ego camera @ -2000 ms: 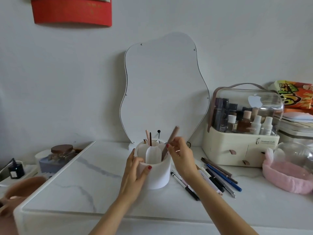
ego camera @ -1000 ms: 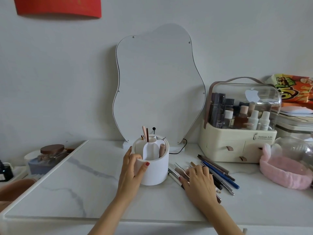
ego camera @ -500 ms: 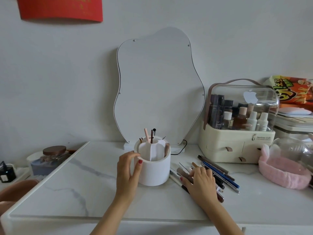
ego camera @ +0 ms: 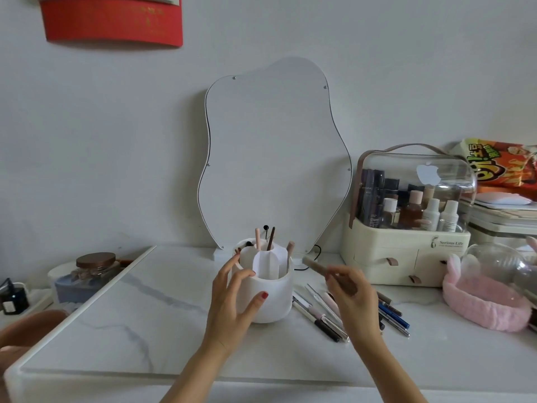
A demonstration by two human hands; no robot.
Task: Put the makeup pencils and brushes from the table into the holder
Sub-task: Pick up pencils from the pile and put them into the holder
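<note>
A round white holder (ego camera: 274, 301) with inner dividers stands mid-table, with several pencils and brushes upright in it. My left hand (ego camera: 234, 301) wraps its left side, thumb on the front wall. My right hand (ego camera: 353, 299) is raised just right of the holder, shut on a taupe makeup pencil (ego camera: 315, 264) that points up-left toward the rim. Several more pencils and pens (ego camera: 322, 318) lie on the marble table (ego camera: 145, 315) under and beside that hand.
A wavy white mirror (ego camera: 273, 152) leans on the wall behind the holder. A cream cosmetics case (ego camera: 406, 251) with a clear lid stands at the right, a pink headband (ego camera: 485, 303) beside it. A jar (ego camera: 96, 266) sits off the left edge.
My right hand dropped a pencil into the holder, went down to the pile, and has now lifted a taupe pencil off the table. My left hand shifted its grip on the holder.
</note>
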